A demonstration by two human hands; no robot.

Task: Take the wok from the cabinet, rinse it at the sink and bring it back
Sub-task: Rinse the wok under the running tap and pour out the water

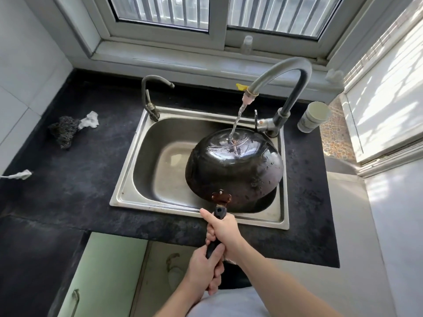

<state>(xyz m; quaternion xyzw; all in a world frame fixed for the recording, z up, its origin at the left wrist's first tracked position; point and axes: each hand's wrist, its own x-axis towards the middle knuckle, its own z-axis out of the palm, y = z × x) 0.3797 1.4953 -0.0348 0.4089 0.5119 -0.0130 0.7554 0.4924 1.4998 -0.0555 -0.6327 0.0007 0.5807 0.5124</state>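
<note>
- Rinsing wok (235, 165) underside: hanging inverted over sink (128, 179) right half, stream (238, 117) hitting its dome.
- Gripping handle (220, 212) two-handed: right hand (223, 229) clamped nearer sink, left hand (206, 271) clamped at butt end, outside front rim.
- Probably needing next: rolling bowl-up for inside rinse, then draining.
- Crowding tap (286, 72) base and sink's right wall; leaving room over sink's left half. Cup (313, 116) standing right of sink.

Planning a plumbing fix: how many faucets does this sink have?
2: a small curved faucet at the sink's back left corner, and a tall gooseneck faucet at the back right, running water onto the wok.
</note>
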